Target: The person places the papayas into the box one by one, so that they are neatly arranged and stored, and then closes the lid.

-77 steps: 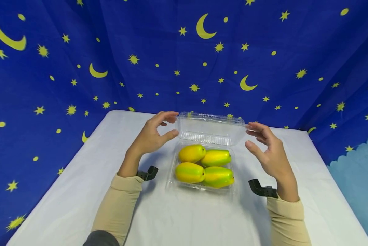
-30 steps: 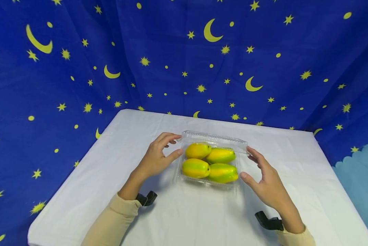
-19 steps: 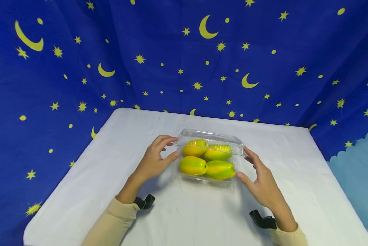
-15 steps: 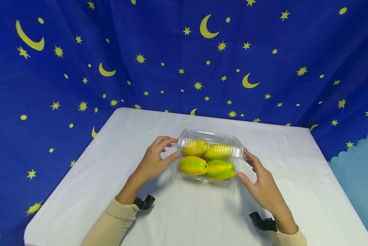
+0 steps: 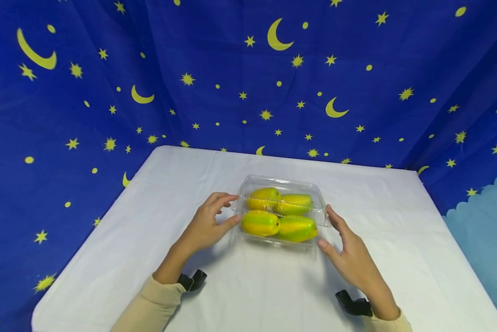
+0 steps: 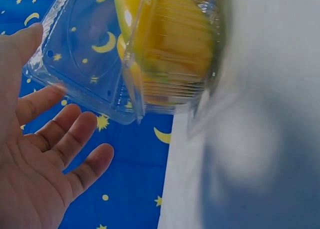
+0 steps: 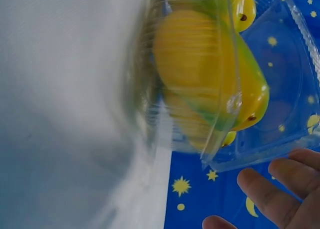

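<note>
A clear plastic clamshell box [image 5: 275, 242] holds several yellow-green fruits [image 5: 260, 223] that look like mangoes or papayas. Its hinged lid [image 5: 248, 183] tilts forward over the back fruits, partly lowered. My left hand [image 5: 208, 223] touches the lid's left edge with its fingertips, thumb apart from the other fingers. At the lid's right edge, my right hand [image 5: 352, 253] has its index fingertip against the plastic. In the left wrist view, the left fingers [image 6: 92, 164] spread beside the transparent lid [image 6: 75, 74]. The right wrist view shows the right fingers [image 7: 267, 194] near the lid edge.
The box stands on a white-covered table [image 5: 265, 295]. A blue curtain [image 5: 231, 60] with yellow moons and stars hangs behind and at the left. Light-blue cloth [image 5: 485, 230] hangs at the right. Each wrist wears a black camera mount [image 5: 193, 280].
The lid has swung from upright down toward me over the fruits. Both hands have moved nearer with it, staying at its two side edges. The fruits have stayed in the box.
</note>
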`<act>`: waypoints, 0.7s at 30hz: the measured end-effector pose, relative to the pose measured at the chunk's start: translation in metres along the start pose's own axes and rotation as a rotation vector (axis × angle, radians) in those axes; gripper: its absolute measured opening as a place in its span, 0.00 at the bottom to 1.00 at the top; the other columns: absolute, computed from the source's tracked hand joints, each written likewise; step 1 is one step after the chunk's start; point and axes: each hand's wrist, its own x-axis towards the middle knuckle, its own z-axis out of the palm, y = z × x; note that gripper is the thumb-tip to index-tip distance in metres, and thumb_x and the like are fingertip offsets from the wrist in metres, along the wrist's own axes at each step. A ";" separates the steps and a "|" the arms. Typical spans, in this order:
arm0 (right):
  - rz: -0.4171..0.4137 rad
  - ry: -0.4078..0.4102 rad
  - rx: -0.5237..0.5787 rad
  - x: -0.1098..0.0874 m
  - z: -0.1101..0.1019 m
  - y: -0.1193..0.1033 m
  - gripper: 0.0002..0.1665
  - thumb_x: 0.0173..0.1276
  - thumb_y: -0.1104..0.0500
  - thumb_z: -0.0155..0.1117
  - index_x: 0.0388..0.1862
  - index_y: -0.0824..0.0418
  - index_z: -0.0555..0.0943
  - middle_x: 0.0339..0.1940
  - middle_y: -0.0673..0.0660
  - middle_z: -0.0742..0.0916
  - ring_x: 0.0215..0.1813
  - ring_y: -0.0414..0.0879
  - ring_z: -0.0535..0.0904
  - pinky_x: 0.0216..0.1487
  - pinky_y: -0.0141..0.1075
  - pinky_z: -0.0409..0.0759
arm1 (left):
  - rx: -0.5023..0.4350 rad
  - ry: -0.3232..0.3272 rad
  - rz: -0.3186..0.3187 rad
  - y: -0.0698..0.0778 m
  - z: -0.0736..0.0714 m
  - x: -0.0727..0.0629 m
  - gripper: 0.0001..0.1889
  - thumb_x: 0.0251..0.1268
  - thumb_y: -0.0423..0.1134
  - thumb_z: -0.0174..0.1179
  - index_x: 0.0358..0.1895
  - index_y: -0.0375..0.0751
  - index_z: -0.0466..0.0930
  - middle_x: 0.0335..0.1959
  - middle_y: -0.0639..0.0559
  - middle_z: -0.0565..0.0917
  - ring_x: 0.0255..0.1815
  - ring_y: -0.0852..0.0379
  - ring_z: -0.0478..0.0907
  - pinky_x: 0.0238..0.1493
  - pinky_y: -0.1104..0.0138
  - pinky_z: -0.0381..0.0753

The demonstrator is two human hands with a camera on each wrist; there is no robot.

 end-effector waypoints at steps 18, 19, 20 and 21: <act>0.036 0.052 -0.090 -0.001 0.011 0.012 0.32 0.72 0.47 0.63 0.70 0.57 0.71 0.77 0.62 0.70 0.73 0.66 0.68 0.64 0.67 0.68 | -0.011 -0.049 -0.035 -0.009 0.002 -0.008 0.29 0.66 0.58 0.64 0.66 0.48 0.76 0.63 0.53 0.75 0.59 0.46 0.78 0.57 0.51 0.80; 0.037 0.053 -0.090 -0.001 0.011 0.013 0.31 0.72 0.47 0.63 0.70 0.57 0.72 0.77 0.63 0.70 0.73 0.66 0.68 0.64 0.67 0.68 | -0.013 -0.051 -0.040 -0.008 0.001 -0.009 0.29 0.67 0.58 0.63 0.66 0.48 0.76 0.63 0.54 0.75 0.59 0.47 0.78 0.57 0.51 0.80; 0.040 0.054 -0.091 -0.001 0.012 0.013 0.30 0.72 0.47 0.63 0.69 0.57 0.72 0.76 0.63 0.71 0.73 0.66 0.69 0.64 0.67 0.68 | -0.017 -0.054 -0.040 -0.009 0.002 -0.009 0.28 0.68 0.57 0.63 0.65 0.48 0.77 0.63 0.54 0.75 0.59 0.47 0.78 0.57 0.51 0.80; 0.044 0.052 -0.092 -0.001 0.012 0.013 0.30 0.72 0.46 0.62 0.68 0.57 0.73 0.76 0.63 0.71 0.73 0.66 0.69 0.63 0.67 0.68 | -0.018 -0.057 -0.042 -0.009 0.002 -0.009 0.28 0.68 0.58 0.62 0.65 0.48 0.77 0.63 0.54 0.74 0.60 0.47 0.78 0.57 0.51 0.80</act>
